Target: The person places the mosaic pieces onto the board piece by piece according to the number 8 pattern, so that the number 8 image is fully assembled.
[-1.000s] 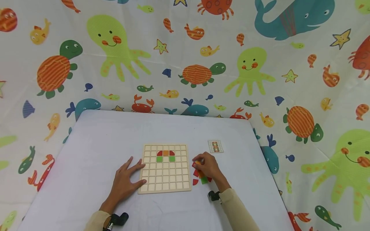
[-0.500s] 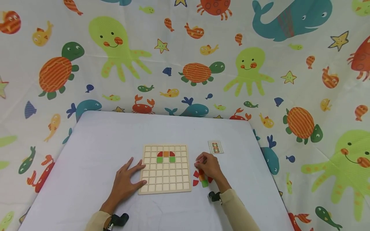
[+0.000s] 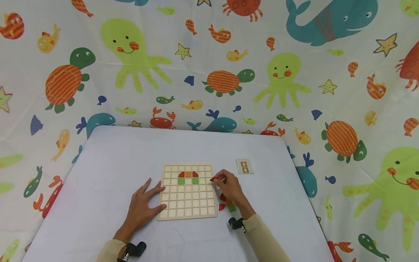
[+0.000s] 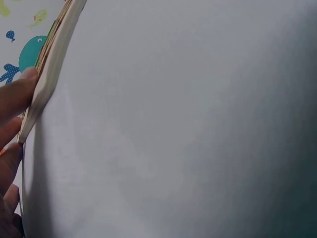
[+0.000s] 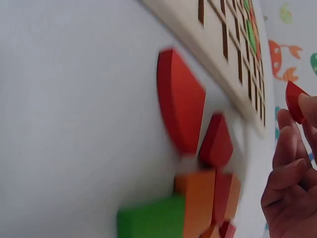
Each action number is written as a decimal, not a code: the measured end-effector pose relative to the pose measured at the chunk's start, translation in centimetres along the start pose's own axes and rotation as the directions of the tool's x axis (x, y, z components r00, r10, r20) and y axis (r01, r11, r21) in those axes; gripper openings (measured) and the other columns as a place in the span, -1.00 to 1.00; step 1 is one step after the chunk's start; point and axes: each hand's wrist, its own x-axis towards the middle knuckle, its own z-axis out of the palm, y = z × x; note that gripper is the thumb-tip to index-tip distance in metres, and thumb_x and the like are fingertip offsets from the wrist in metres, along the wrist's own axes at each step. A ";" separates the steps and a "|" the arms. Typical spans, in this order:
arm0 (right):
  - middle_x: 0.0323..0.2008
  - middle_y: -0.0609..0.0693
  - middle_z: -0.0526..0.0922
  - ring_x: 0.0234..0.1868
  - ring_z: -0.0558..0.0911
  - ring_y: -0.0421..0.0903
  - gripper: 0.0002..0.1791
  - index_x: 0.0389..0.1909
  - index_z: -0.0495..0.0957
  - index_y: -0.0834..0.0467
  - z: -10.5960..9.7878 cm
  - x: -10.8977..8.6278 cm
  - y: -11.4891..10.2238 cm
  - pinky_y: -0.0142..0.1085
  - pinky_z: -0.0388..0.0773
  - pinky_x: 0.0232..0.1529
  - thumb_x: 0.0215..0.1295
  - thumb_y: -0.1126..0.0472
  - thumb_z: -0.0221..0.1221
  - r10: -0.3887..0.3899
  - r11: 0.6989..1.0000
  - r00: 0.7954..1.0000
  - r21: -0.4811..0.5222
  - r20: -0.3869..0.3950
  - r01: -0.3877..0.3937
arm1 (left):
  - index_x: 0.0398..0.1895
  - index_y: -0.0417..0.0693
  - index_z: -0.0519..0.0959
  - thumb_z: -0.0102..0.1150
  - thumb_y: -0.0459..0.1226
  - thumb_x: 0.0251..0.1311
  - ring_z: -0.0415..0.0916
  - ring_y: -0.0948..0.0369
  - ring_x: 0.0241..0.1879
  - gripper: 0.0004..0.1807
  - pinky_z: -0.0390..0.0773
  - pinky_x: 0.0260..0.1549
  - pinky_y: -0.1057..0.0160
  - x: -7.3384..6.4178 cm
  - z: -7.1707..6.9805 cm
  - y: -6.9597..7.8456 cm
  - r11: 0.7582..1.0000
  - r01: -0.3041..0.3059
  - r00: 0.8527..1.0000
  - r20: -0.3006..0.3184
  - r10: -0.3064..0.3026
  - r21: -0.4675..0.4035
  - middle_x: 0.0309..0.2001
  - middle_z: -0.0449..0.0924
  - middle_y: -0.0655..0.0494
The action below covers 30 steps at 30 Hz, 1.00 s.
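A square wooden grid board point(image 3: 187, 200) lies on the table. In its upper rows sit two red quarter-round blocks, an orange square block point(image 3: 188, 174) between them and two green square blocks point(image 3: 195, 180) below. My left hand point(image 3: 142, 202) rests at the board's left edge, thumb and fingertips touching the frame. Between thumb and finger, my right hand point(image 3: 230, 186) pinches a red quarter-round block point(image 5: 295, 101) at the board's right edge. Below that hand lie loose red, orange and green blocks point(image 5: 153, 218), partly hidden by it in the head view.
A small pattern card point(image 3: 244, 166) with a printed grid lies beyond the right hand. White cloth point(image 3: 131, 149) covers the table. Behind stands a curtain point(image 3: 196, 47) printed with sea animals. Each wrist wears a black camera point(image 3: 236, 223).
My right hand lifts the red quarter-round block from the loose pile and moves left to the board's right edge. The left hand stays in place.
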 end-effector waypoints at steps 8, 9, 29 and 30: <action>-0.23 -0.05 0.69 -0.37 0.52 -0.18 -0.85 0.03 0.71 0.00 2.6 0.5 -1.6 -0.38 0.52 -0.31 0.52 0.18 0.27 -0.128 0.992 0.992 0.000 0.021 0.128 | 0.28 0.07 0.69 0.64 -0.01 -0.05 0.17 -0.31 0.59 -0.26 0.15 0.37 -0.47 0.0 0.1 0.1 1.000 0.000 1.000 0.009 0.000 0.008 0.48 0.51 -0.13; -0.24 -0.06 0.68 -0.37 0.52 -0.19 -0.81 0.07 0.71 0.00 3.0 0.5 -1.8 -0.38 0.53 -0.30 0.53 0.19 0.26 -0.143 0.990 0.989 -0.005 0.032 0.143 | 0.28 0.07 0.69 0.64 -0.01 -0.06 0.17 -0.31 0.59 -0.26 0.15 0.37 -0.47 0.0 0.1 0.1 1.000 0.002 1.000 0.010 -0.002 0.009 0.49 0.50 -0.14; -0.29 -0.13 0.85 -0.36 0.61 -0.36 -0.86 -0.16 0.71 -0.07 9.3 0.7 -4.9 -0.42 0.52 -0.35 0.33 0.15 0.46 -0.062 0.997 0.998 -0.051 0.024 0.064 | 0.31 0.08 0.68 0.65 -0.05 -0.03 0.15 -0.29 0.61 -0.26 0.13 0.39 -0.49 0.1 -0.1 0.3 1.000 -0.005 1.000 0.020 0.005 0.004 0.48 0.52 -0.08; -0.31 -0.14 0.85 -0.36 0.62 -0.37 -0.86 -0.18 0.72 -0.06 9.5 0.8 -5.0 -0.42 0.51 -0.35 0.31 0.15 0.47 -0.053 0.997 0.998 -0.055 0.017 0.054 | 0.31 0.08 0.68 0.65 -0.05 -0.03 0.16 -0.30 0.60 -0.26 0.13 0.38 -0.50 0.1 -0.1 0.3 1.000 -0.006 1.000 0.019 0.006 0.004 0.48 0.52 -0.09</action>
